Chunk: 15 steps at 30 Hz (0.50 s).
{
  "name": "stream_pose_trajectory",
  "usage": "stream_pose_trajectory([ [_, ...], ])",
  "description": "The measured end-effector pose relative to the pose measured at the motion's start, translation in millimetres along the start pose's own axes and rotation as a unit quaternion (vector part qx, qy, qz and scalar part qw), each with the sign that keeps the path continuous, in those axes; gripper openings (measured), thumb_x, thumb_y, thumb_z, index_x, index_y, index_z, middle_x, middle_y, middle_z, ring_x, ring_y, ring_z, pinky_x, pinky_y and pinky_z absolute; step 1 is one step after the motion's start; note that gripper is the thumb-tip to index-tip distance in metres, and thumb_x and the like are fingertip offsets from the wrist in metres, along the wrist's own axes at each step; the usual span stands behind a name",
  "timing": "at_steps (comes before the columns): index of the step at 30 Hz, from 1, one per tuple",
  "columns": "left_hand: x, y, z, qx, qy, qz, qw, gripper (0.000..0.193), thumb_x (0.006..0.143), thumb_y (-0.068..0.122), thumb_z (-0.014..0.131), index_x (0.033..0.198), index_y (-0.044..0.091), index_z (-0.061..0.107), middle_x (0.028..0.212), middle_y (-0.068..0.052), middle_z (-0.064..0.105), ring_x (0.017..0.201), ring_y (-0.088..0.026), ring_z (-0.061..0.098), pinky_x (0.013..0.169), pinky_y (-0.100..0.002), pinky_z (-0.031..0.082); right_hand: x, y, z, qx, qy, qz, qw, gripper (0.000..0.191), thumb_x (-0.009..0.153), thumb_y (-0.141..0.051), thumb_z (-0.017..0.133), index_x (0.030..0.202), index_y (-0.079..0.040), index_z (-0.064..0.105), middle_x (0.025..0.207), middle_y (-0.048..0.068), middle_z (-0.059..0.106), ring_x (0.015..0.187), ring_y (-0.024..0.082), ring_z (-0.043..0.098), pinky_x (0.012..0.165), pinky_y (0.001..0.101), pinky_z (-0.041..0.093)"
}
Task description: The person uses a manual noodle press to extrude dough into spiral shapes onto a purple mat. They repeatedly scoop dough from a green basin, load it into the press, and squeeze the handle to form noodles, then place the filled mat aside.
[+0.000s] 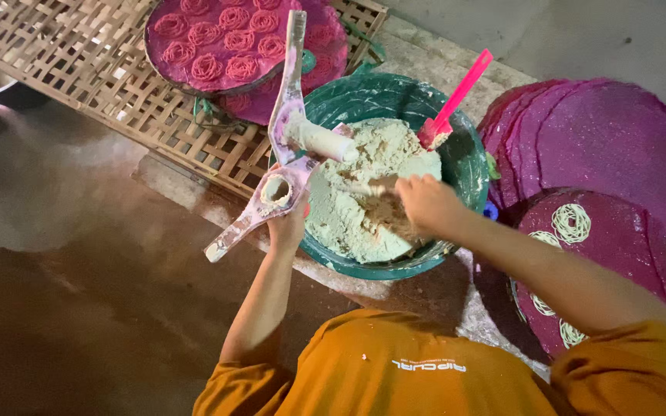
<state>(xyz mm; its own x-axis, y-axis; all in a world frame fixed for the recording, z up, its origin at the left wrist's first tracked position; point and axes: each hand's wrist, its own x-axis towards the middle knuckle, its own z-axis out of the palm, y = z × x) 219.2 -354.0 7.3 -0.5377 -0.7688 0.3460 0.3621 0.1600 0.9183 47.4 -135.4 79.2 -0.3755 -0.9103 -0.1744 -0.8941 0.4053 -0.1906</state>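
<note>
Head view looked straight down on a person in an orange shirt (395,370) bent over a green basin (464,166) heaped with pale dough (364,192). The left hand (290,223) was curled shut around a pinkish hinged press (275,154) smeared with dough, gripping it near the round cup (275,189) that sat filled with the same pale mix. The press's two long arms stood spread apart: one handle rose up over the basin's rim toward the trays, carrying a white cylindrical plunger (321,140), while the other slanted down and left over the brown floor (79,308). The right hand (425,202) lay on the mound inside the basin, fingers bent down into the dough; whether it had closed on a lump could not be told. A bright pink scoop (456,96) stood stuck in the dough at the basin's far side, its handle leaning up and right. Beyond the basin, a round magenta tray (217,42) covered with coiled pinkish noodle nests rested on a woven bamboo rack (86,69). To the right, a stack of bare magenta trays (603,139) lay overlapping, and nearer the person another magenta tray (618,246) held a few pale noodle coils (572,223).
</note>
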Motion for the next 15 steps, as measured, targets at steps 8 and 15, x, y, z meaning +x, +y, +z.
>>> stream_pose_trajectory([
  [8,-6,-4,-3,-0.096,0.005,-0.135,0.986,0.05,0.092,-0.005,0.072,0.138,-0.002,0.054,0.099,-0.008,0.063,0.076,-0.011,0.054,0.062,-0.025,0.043,22,-7,-39,-0.068,-0.049,-0.03,0.996,0.029,0.093,-0.018,0.057,0.121,-0.018,0.056,0.079,0.015,0.073,0.077,0.035,0.073,0.065,0.0494,0.056],
  [15,-3,1,2,-0.015,0.001,-0.036,0.999,0.046,0.092,-0.004,0.072,0.134,-0.002,0.053,0.115,-0.005,0.065,0.102,-0.009,0.062,0.089,-0.025,0.052,53,-38,0,-0.111,-0.063,-0.091,0.988,0.055,0.09,-0.018,0.06,0.144,-0.013,0.052,0.081,0.013,0.072,0.068,0.032,0.073,0.056,0.0455,0.057],
])
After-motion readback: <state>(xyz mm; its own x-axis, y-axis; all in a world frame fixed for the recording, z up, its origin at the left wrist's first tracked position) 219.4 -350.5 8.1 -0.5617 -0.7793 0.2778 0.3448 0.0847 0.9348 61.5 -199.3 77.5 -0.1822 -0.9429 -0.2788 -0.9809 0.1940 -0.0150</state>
